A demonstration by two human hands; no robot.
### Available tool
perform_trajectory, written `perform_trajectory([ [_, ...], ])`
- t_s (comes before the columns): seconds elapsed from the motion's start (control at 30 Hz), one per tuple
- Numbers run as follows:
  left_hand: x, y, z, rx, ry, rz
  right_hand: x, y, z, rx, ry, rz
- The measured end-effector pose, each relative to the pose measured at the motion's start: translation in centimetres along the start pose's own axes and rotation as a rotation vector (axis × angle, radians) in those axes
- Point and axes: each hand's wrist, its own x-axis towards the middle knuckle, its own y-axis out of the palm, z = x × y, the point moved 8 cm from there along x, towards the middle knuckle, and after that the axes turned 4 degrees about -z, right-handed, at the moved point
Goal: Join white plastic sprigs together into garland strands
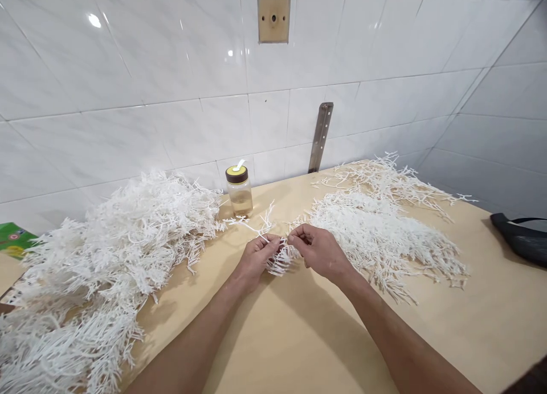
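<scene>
My left hand (256, 256) and my right hand (318, 250) meet at the middle of a pale wooden table (299, 337). Both are closed in a pinch on a small white plastic sprig (280, 260) with thin branching spikes, held just above the tabletop. A longer white stem (252, 226) sticks out from my left hand toward the back left. A large heap of the same white sprigs (106, 269) lies to the left, and a flatter spread of them (380, 229) lies to the right, touching my right wrist.
A small clear jar (239, 190) with a brown and yellow lid stands at the back near the white tiled wall (171, 69). A metal strip (320, 136) leans on the wall. A black object (519, 237) lies at the right edge, a green packet (15, 239) at the far left.
</scene>
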Motion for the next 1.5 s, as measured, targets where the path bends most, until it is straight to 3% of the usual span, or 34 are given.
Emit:
perform_trajectory([
  [0.3,0.3,-0.5,0.2,0.234,0.058,0.005,0.1,0.1,-0.3,0.072,0.001,0.01],
  [0.5,-0.1,0.0,0.3,0.329,0.023,0.022,-0.1,0.6,-0.2,0.16,0.029,0.093],
  [0.7,0.0,-0.5,0.0,0.168,0.014,-0.047,-0.5,1.0,-0.1,0.202,0.057,0.175],
  [0.83,0.0,-0.7,-0.2,0.058,0.013,-0.073,-0.4,0.6,-0.4,0.171,0.074,0.149],
  [1.07,-0.4,0.1,-0.1,0.111,-0.009,0.032,-0.3,0.5,-0.3,0.157,0.048,0.128],
  [1.37,-0.2,-0.4,-0.1,0.135,-0.028,-0.02,-0.1,-0.3,-0.8,0.104,0.065,0.15],
  [1.5,-0.5,0.1,0.1,0.141,-0.072,0.013,-0.1,-0.4,-0.8,0.08,0.059,0.169],
])
